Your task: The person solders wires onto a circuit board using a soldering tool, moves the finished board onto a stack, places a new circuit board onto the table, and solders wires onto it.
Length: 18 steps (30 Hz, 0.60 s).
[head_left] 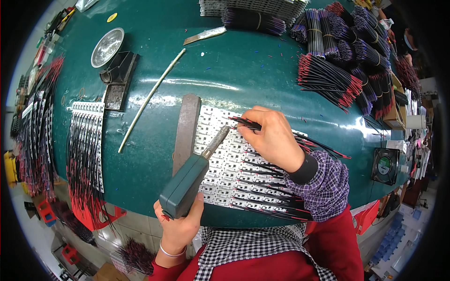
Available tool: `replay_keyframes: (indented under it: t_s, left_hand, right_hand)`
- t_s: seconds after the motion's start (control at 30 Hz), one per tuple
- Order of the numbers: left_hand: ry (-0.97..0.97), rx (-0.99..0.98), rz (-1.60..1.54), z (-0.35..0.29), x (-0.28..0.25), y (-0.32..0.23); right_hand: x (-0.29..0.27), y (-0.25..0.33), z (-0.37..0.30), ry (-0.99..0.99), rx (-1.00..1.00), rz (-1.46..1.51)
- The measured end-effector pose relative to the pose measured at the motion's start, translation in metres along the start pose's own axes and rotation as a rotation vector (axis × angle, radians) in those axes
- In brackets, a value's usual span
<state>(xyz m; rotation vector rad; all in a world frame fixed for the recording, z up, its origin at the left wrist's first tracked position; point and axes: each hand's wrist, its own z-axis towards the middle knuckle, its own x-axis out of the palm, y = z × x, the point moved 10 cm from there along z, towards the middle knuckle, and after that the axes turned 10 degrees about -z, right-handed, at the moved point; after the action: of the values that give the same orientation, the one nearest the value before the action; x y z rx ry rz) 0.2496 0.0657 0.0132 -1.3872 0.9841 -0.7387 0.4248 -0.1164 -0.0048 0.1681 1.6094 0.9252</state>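
Observation:
My left hand (180, 225) is wrapped round the grip of a dark green soldering gun (183, 185). Its metal tip points up and right, close to the fingertips of my right hand (274, 136). Pinched in that right hand are several black wires (247, 123) with red ends, held over a white panel of small circuit boards (218, 154). Black wires (262, 185) stick out to the right from the panel's lower rows. A flat grey-brown bar (186, 131) lies along the panel's left edge. Whether the tip touches a board I cannot tell.
Wire bundles (328, 79) pile up at the far right. Left stand a metal bowl (107, 48), a black holder (117, 77) and a wired panel (86, 140). A thin pale rod (152, 99) and a wrapped blade (205, 35) lie on the green table (154, 140). At right is a small fan (385, 166).

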Motion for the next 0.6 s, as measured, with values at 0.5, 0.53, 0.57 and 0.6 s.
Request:
replay_keyframes:
  t_s: [0.5,0.53,0.57,0.6]
  left_hand:
    - [-0.035,-0.005,0.023,-0.017,-0.016,0.008]
    - [-0.052,-0.004,0.022,-0.019,-0.018,0.008]
    - [-0.068,-0.003,0.02,-0.02,-0.02,0.008]
    - [-0.071,-0.003,0.02,-0.021,-0.021,0.008]
  right_hand:
    - [-0.005,0.01,-0.006,0.039,-0.07,-0.05]
    - [-0.006,0.011,-0.008,0.041,-0.074,-0.049]
    - [-0.011,0.015,-0.011,-0.005,-0.103,-0.005]
    - [-0.017,0.019,-0.014,-0.051,-0.131,0.04]
